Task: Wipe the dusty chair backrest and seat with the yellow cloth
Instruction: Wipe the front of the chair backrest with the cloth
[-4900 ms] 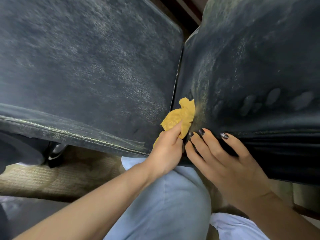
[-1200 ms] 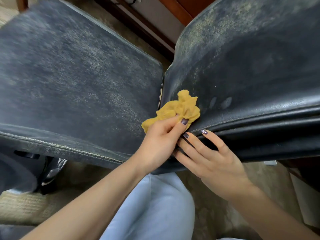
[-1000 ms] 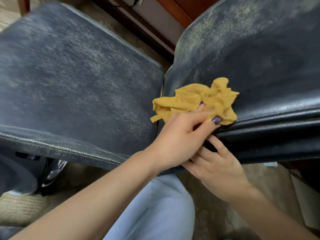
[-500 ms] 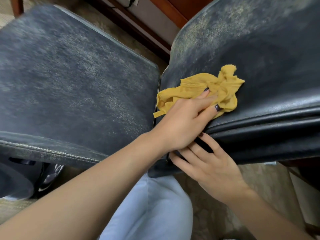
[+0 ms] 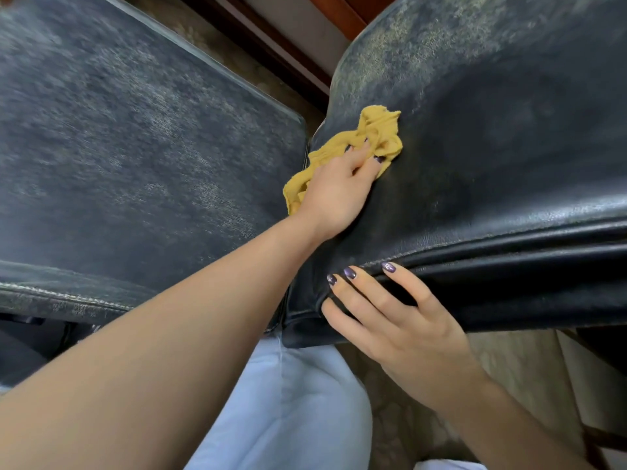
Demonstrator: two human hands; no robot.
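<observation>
Left panel [image 5: 135,147]: grey dust film across the whole face, no wiped streak visible. Judged untouched. Cannot tell from this angle which panel is seat and which is backrest.

Cloth [image 5: 380,130]: bunched, lying on the right panel near its left rim, a tail trailing back under the palm toward the gap between the panels.

Left hand [image 5: 336,195]: laid flat on the cloth, fingers stretched out and pressing it onto the leather, nails up. Thumb hidden, so any pinch underneath cannot be confirmed.

Right hand [image 5: 397,327]: fingers spread and nearly straight on the rolled front edge of the right panel, thumb against its lower corner. Braces the panel, holds nothing else.

Right panel [image 5: 492,147]: centre and front band dark and glossy, judged already wiped. Yellowish dust remains along the upper left rim and across the top. The far right part is cut off by the frame.

Progress, as a judgement: under halfway. One panel is partly clean and its upper band is left; the other panel is wholly left.

Against half a second earlier: the cloth sits further up the panel and is more bunched, where it lay spread near the front edge. The left arm reaches further. The right hand, then partly covered by the left wrist, now shows fully, on the same edge.
</observation>
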